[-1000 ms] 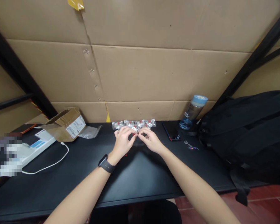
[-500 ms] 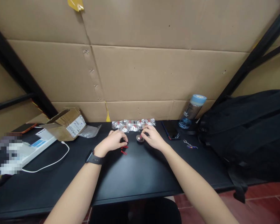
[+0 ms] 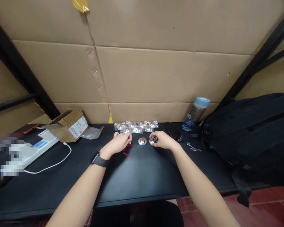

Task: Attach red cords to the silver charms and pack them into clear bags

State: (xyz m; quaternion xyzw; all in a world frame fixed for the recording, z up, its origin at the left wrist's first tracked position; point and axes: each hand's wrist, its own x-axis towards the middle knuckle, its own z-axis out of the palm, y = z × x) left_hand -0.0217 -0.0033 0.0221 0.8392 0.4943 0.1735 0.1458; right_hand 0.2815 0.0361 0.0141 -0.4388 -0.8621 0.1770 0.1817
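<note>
Gripping a metal disc (image 3: 151,141) by its edge between thumb and fingertips of the right hand (image 3: 162,139), on or just over the worktop (image 3: 142,176).
Bunching the fingers of the left hand (image 3: 119,143) together just above a red cord (image 3: 126,154), too hidden to tell whether pinching it; with a second disc (image 3: 142,141) flat between both hands, nearer the right, and clear packets (image 3: 137,130) just beyond both.

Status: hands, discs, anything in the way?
Right hand on metal disc; left hand by red cord, grip unclear. Second disc between them, touching neither hand. Nearest obstacle: plastic packets beyond the discs.
</note>
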